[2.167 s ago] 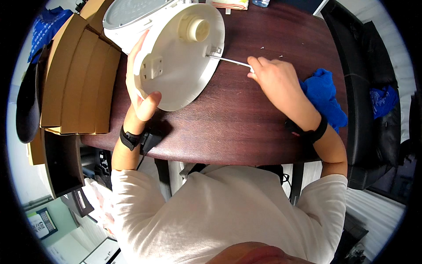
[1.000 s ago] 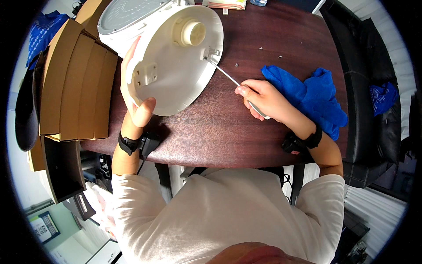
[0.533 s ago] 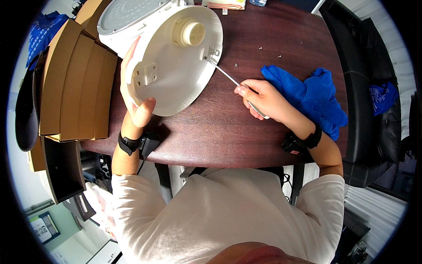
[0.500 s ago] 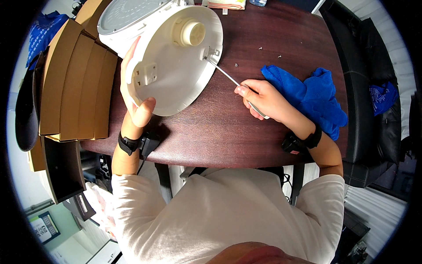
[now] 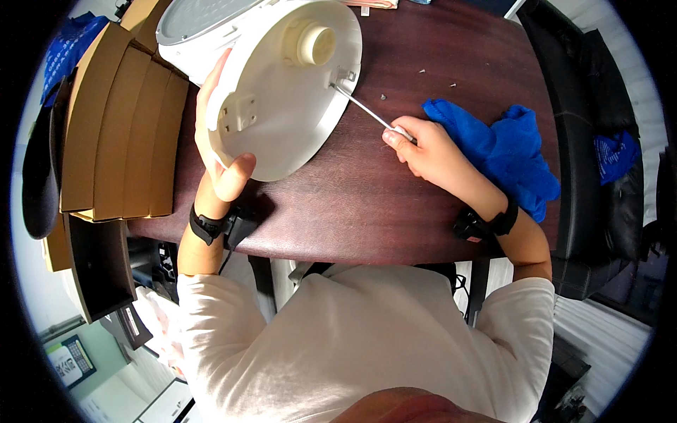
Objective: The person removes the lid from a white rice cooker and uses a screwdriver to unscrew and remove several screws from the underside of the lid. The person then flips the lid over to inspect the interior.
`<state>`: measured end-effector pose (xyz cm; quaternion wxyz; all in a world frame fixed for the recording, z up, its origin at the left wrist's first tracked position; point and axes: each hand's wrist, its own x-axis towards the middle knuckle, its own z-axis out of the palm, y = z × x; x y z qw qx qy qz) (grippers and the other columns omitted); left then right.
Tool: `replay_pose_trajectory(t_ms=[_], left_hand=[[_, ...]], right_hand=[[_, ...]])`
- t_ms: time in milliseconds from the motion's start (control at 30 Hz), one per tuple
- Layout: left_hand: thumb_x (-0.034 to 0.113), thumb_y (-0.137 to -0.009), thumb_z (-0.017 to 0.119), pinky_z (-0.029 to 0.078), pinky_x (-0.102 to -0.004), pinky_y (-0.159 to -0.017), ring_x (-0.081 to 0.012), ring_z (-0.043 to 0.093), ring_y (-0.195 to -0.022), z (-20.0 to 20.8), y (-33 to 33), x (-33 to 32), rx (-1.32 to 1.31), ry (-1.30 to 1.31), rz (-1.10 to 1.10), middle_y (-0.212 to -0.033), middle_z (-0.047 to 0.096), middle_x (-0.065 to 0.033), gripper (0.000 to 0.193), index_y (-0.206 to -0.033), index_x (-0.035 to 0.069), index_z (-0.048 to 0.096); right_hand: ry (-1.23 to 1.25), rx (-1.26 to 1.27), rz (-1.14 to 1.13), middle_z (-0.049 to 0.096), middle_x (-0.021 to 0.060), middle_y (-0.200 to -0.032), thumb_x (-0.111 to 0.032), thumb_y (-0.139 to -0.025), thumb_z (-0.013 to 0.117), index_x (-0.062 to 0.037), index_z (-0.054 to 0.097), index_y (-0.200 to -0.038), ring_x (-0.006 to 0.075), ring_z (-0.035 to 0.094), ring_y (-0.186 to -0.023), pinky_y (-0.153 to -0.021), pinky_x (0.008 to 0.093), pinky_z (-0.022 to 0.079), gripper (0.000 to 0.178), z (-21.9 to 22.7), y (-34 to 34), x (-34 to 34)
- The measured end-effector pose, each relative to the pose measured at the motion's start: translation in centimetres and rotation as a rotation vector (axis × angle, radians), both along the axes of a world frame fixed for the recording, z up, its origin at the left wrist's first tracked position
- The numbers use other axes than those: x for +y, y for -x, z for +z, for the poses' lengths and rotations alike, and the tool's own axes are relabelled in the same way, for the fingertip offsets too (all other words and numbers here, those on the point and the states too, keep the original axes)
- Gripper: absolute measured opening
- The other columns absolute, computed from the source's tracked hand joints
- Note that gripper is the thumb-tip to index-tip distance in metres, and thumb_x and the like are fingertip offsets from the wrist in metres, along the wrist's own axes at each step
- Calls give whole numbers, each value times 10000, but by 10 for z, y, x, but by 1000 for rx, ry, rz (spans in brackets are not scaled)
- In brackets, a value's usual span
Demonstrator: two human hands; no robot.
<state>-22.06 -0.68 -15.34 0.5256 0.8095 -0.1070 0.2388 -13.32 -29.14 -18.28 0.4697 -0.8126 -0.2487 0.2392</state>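
A white round plastic cover (image 5: pixel 289 123) stands tilted, its hollow inside toward me. A cream round fitting (image 5: pixel 316 46) and a small white block (image 5: pixel 241 113) sit inside it. My left hand (image 5: pixel 229 178) grips the cover's left rim, thumb at the lower edge. In my right hand (image 5: pixel 436 151) is a screwdriver (image 5: pixel 363 108), fingers closed round its handle. Its tip meets the cover's inner wall beside a small metal piece (image 5: pixel 347 75); exact contact is too small to tell. Behind the cover is a white appliance (image 5: pixel 187 56) with a grey perforated face.
Loose screws (image 5: pixel 383 96) lie on the dark wooden table (image 5: pixel 331 218), right of the cover. A blue cloth (image 5: pixel 518 151) is crumpled by my right forearm. Cardboard boxes (image 5: pixel 123 134) stand at the left, and a black sofa (image 5: pixel 592 190) is beyond the table's right edge.
The screwdriver and my right hand have shifted slightly right and up, and the fingers have moved on the handle. The cover sits a little higher in view.
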Motion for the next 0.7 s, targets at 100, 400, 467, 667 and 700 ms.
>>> replay_pose_trajectory(t_ms=[100, 400, 467, 667, 700], left_hand=[[610, -736, 570, 357, -442, -1032, -316, 388, -1287, 2, -5, 1, -32, -21, -19, -1441, 301, -221, 1008, -1431, -42, 239], [602, -733, 572, 361, -440, -1030, -317, 396, -1283, 2, -9, 6, -101, -33, -50, -1440, 307, -224, 1002, -1427, -44, 250], [600, -732, 572, 362, -439, -1030, -317, 398, -1283, 3, -10, 7, -107, -34, -58, -1440, 308, -224, 1000, -1427, -44, 252], [595, -730, 573, 365, -438, -1029, -317, 403, -1280, 0, -12, 7, -129, -34, -61, -1440, 312, -226, 996, -1425, -46, 259], [594, -729, 573, 365, -437, -1028, -317, 404, -1280, 0, -14, 8, -133, -35, -64, -1440, 313, -226, 995, -1424, -46, 260]], right_hand=[[151, -531, 15, 596, 105, -645, -273, -903, 602, -38, 538, -826, 241, 587, -503, -468, 330, 464, 255, -5, 0, -2], [373, -911, 23, 653, 112, -852, -279, -828, 666, -60, 568, -946, 272, 645, -664, -599, 344, 522, 267, 24, -14, -7], [240, -722, -1, 662, 117, -885, -242, -833, 669, -49, 577, -985, 259, 645, -671, -606, 332, 521, 263, 20, -15, -10], [-90, 172, 1, 636, 60, -874, -134, -858, 615, -1, 573, -1112, 149, 613, -735, -555, 272, 491, 290, 18, -14, -20], [-139, 290, -27, 623, 54, -887, -129, -861, 607, 9, 566, -1136, 135, 604, -745, -539, 259, 485, 310, 17, -14, -21]])
